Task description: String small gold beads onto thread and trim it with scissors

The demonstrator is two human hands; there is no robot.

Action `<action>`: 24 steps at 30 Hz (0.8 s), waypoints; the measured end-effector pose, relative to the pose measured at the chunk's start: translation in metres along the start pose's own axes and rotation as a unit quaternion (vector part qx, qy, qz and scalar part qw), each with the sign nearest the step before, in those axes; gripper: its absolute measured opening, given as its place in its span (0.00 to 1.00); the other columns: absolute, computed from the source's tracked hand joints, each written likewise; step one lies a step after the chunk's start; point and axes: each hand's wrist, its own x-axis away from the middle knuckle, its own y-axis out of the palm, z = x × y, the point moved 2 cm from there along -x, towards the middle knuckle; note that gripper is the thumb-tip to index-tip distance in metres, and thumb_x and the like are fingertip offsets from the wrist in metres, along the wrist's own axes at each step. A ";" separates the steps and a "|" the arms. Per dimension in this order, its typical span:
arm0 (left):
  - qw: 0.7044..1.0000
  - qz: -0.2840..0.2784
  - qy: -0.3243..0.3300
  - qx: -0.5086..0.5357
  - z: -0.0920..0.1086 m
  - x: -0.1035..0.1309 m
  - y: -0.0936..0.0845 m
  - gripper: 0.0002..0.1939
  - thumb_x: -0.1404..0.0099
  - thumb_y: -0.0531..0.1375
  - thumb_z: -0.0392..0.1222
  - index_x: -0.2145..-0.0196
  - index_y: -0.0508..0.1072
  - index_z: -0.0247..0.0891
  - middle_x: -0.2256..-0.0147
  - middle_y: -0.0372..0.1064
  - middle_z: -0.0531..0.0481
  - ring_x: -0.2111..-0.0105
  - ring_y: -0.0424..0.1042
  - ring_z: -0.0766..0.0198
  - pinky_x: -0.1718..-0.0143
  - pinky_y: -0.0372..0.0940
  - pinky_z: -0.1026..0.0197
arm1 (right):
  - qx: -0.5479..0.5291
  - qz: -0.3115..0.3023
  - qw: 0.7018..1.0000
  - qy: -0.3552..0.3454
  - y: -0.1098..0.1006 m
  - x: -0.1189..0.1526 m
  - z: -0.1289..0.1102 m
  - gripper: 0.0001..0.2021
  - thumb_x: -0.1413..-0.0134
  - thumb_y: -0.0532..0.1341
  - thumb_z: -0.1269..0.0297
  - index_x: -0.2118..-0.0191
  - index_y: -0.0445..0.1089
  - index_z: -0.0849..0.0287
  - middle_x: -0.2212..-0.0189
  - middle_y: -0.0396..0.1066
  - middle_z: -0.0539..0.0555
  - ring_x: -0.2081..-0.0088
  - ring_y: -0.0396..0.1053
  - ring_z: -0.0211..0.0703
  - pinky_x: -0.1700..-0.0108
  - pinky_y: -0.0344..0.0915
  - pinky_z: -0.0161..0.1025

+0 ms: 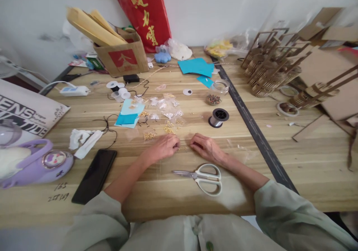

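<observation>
One slim gold-coloured jewellery piece (182,148), lying at 3 o'clock from the nearer left hand (167,146), 9 o'clock from the right hand (206,147), long axis nine-to-three; both curled, grip impossible to make out.

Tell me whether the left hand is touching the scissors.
Apart. The head view shows a strip of wooden tabletop between the left hand and the scissors, which lie nearer the person's body.

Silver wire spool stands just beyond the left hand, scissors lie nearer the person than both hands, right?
Not quite: the head view shows the silver wire spool just beyond the right hand, not the left hand. The scissors do lie nearer the person than both hands.
</observation>
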 end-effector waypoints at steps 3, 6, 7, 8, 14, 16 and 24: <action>1.000 0.004 0.005 -0.013 0.001 0.003 0.000 0.06 0.37 0.55 0.34 0.68 0.72 0.36 0.66 0.71 0.47 0.61 0.68 0.60 0.58 0.60 0.61 | 0.018 -0.003 1.000 0.008 -0.001 -0.004 0.005 0.05 0.39 0.55 0.69 0.63 0.67 0.57 0.66 0.66 0.53 0.71 0.64 0.37 0.67 0.59 0.34; 1.000 0.020 0.006 -0.014 0.001 0.008 0.003 0.07 0.36 0.54 0.33 0.69 0.72 0.35 0.67 0.70 0.47 0.63 0.68 0.61 0.59 0.60 0.62 | 0.024 -0.002 1.000 0.006 -0.002 -0.010 0.011 0.05 0.39 0.54 0.69 0.64 0.67 0.58 0.67 0.66 0.52 0.71 0.63 0.37 0.67 0.59 0.35; 0.999 0.029 0.005 -0.013 0.000 0.010 0.004 0.07 0.36 0.54 0.34 0.69 0.72 0.35 0.67 0.70 0.47 0.64 0.68 0.61 0.59 0.60 0.62 | 0.025 -0.004 1.000 0.004 -0.002 -0.012 0.013 0.05 0.39 0.54 0.69 0.64 0.67 0.58 0.67 0.66 0.52 0.71 0.63 0.37 0.67 0.59 0.35; 0.999 0.039 0.002 -0.011 -0.001 0.012 0.006 0.07 0.36 0.54 0.34 0.69 0.72 0.35 0.67 0.70 0.48 0.65 0.68 0.62 0.60 0.61 0.62 | 0.026 -0.007 1.000 0.003 -0.002 -0.014 0.015 0.05 0.39 0.54 0.68 0.64 0.67 0.58 0.67 0.66 0.52 0.71 0.64 0.37 0.66 0.59 0.34; 0.995 0.093 -0.037 0.013 -0.016 0.033 0.014 0.06 0.37 0.56 0.34 0.69 0.72 0.36 0.67 0.70 0.48 0.64 0.68 0.60 0.60 0.61 0.60 | 0.038 -0.023 0.999 -0.011 0.001 -0.030 0.024 0.04 0.41 0.55 0.70 0.65 0.67 0.59 0.68 0.67 0.53 0.68 0.65 0.39 0.64 0.60 0.35; 0.993 0.104 -0.041 0.023 -0.020 0.040 0.016 0.05 0.38 0.57 0.34 0.69 0.73 0.37 0.66 0.70 0.48 0.62 0.68 0.60 0.59 0.62 0.60 | 0.040 -0.023 0.999 -0.012 0.003 -0.034 0.026 0.04 0.42 0.55 0.70 0.65 0.67 0.59 0.67 0.68 0.53 0.68 0.65 0.39 0.64 0.60 0.35; 0.990 0.115 -0.049 0.064 -0.027 0.048 0.019 0.03 0.38 0.59 0.33 0.69 0.73 0.36 0.67 0.69 0.48 0.63 0.68 0.60 0.59 0.61 0.60 | 0.057 -0.007 0.998 -0.003 0.003 -0.032 0.016 0.05 0.39 0.55 0.68 0.60 0.67 0.59 0.67 0.68 0.54 0.69 0.66 0.39 0.66 0.61 0.35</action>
